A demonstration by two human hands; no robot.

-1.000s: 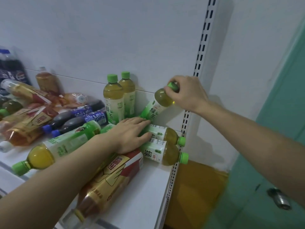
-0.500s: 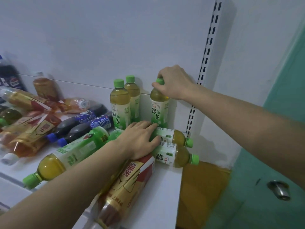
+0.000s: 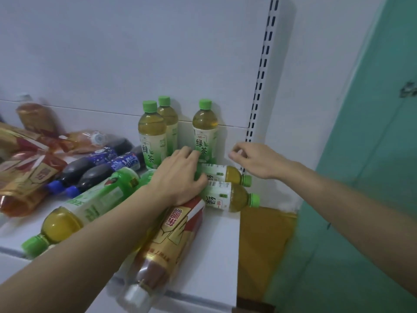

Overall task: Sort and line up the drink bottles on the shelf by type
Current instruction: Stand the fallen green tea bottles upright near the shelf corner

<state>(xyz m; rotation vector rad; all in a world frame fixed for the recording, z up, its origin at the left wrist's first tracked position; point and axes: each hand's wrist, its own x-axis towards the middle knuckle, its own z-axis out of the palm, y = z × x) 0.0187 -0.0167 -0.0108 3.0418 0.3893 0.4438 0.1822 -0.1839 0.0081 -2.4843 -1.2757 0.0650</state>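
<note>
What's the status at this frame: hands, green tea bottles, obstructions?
Left hand flat on lying green tea bottles. Right hand empty, loosely curled beside them. Three green teas upright at back wall. Iced tea bottle lies across front.

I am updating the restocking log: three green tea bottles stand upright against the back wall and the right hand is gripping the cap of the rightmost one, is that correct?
Not quite. In the head view the right hand holds nothing and hovers beside the rightmost upright green tea bottle, clear of its cap. Three green tea bottles do stand upright against the back wall.
</note>
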